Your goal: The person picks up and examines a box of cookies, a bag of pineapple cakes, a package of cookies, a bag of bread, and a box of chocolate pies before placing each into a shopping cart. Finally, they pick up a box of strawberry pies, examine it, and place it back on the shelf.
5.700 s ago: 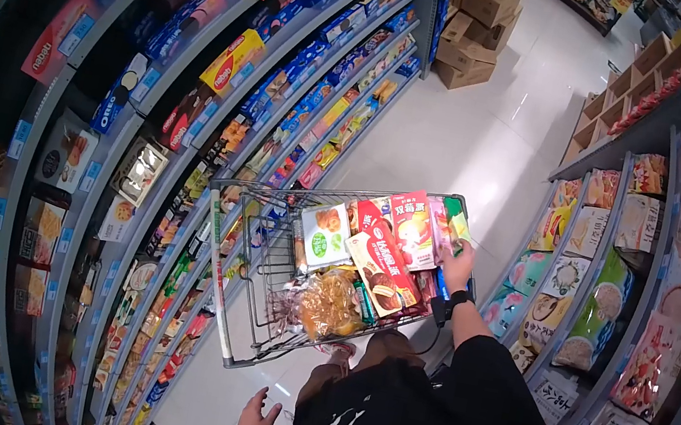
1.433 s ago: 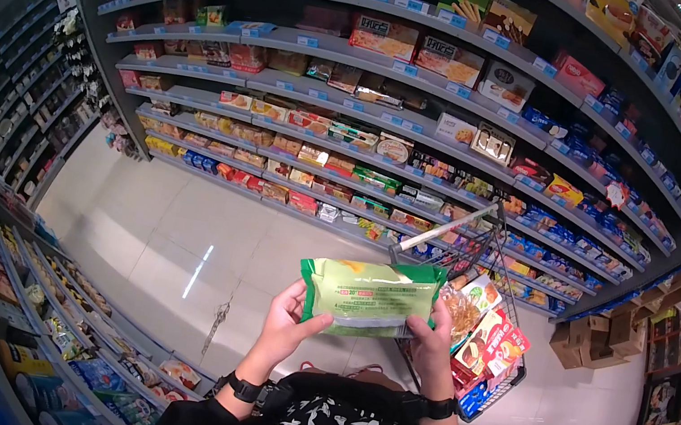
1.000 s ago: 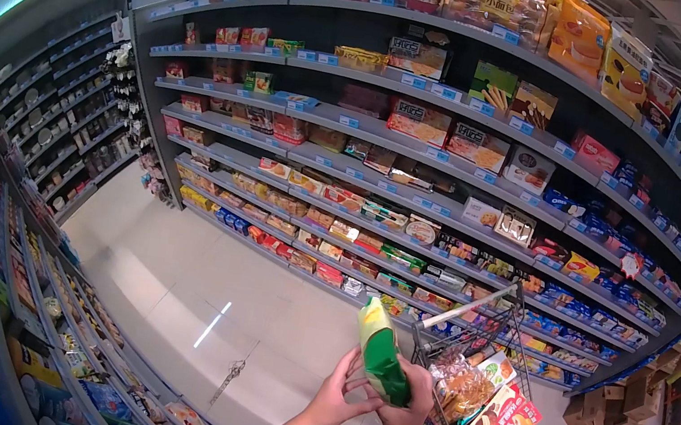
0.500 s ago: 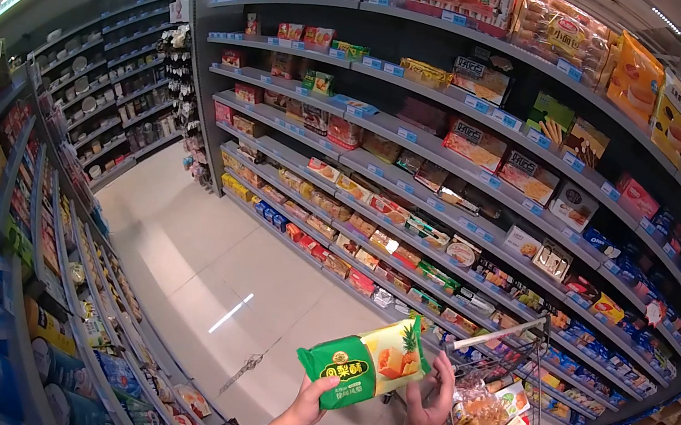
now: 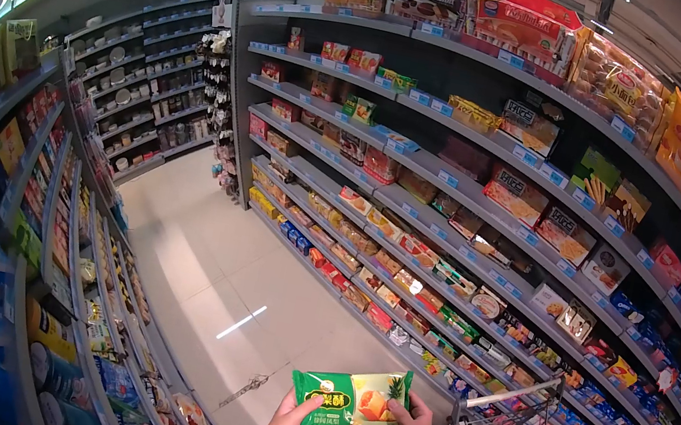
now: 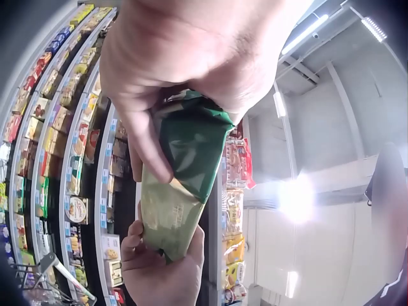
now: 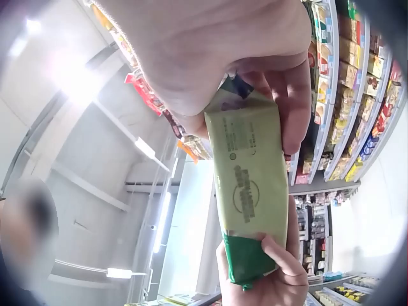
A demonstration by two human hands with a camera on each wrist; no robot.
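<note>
Two long shelf runs [image 5: 482, 237] stocked with boxed and bagged snacks flank the aisle floor [image 5: 201, 279]; only the head view shows them whole. At lower right of that view, a wire shopping cart [image 5: 504, 423] holds bagged and boxed snacks. The green snack pack [image 5: 350, 399] is held level in front of the person, just left of the cart. The left hand [image 5: 287, 422] grips its green end, thumb across the front. The right hand [image 5: 417, 424] grips the orange end, fingers curled round the edge. Wrist views alone show the pack's plain printed back [image 7: 250, 172].
</note>
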